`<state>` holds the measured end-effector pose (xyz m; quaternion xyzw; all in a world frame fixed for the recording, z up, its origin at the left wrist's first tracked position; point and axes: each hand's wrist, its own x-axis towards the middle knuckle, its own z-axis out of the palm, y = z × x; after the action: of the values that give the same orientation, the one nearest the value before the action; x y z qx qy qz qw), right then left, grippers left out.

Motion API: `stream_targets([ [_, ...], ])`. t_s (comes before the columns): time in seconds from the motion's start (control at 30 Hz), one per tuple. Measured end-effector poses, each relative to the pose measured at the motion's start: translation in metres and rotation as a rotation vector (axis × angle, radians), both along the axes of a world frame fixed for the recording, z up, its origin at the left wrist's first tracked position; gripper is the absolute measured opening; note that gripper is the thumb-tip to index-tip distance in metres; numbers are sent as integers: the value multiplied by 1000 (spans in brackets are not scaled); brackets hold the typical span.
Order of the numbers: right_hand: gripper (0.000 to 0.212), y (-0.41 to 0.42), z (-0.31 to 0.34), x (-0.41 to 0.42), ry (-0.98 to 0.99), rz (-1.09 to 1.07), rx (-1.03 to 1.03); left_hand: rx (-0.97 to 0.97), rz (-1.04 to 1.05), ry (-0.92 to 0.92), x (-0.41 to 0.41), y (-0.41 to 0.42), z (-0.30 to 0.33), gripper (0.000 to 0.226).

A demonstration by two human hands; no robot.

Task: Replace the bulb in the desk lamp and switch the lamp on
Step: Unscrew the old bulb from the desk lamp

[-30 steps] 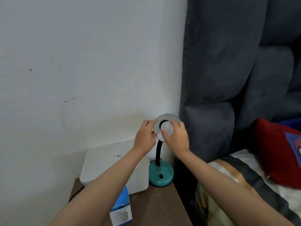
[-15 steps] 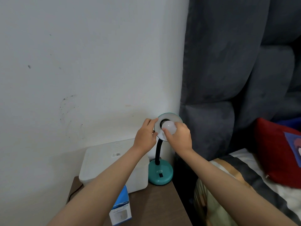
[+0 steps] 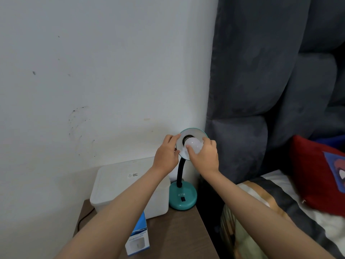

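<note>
A teal desk lamp stands at the back of the bedside table, with a round base (image 3: 183,198), a black flexible neck and a shade (image 3: 194,132) tilted to face me. A white bulb (image 3: 194,144) sits in front of the dark socket inside the shade. My right hand (image 3: 204,156) grips the bulb with fingers and thumb curled round it. My left hand (image 3: 166,155) pinches the shade's left rim. The bulb is unlit. A black switch shows on the base.
A white plastic box (image 3: 121,184) stands left of the lamp on the brown table (image 3: 177,234). A blue and white bulb carton (image 3: 138,238) stands near the table's front. A grey padded headboard and a bed with a red pillow (image 3: 317,174) fill the right.
My right hand has shifted its hold round the bulb, the fingers coming further over its right side. My left hand has kept its hold on the shade's rim.
</note>
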<state>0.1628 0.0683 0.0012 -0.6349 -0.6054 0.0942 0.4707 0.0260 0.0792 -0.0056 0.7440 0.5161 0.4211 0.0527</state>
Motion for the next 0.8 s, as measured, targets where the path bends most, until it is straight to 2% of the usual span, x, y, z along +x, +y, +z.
stream_targets([
  [0.1,52,2,0,-2,-38,38,-45,-3,10,-13,1,0,-1,53],
  [0.3,51,1,2,0,-139,99,24,0,9,-33,-2,-1,-1,54],
  [0.4,53,-4,-3,-2,-81,76,76,3,10,-34,-2,-1,-2,54],
  [0.5,60,-5,-4,-6,-32,1,-1,12,9,-29,0,-1,-2,53],
  [0.63,56,-2,-3,-7,-177,23,-109,4,19,-32,0,-1,-2,54],
  [0.73,53,-1,-2,-5,-248,72,-68,3,21,-35,-1,0,-2,54],
  [0.8,57,-1,-3,-3,-271,100,-41,4,18,-36,-2,0,-2,54],
])
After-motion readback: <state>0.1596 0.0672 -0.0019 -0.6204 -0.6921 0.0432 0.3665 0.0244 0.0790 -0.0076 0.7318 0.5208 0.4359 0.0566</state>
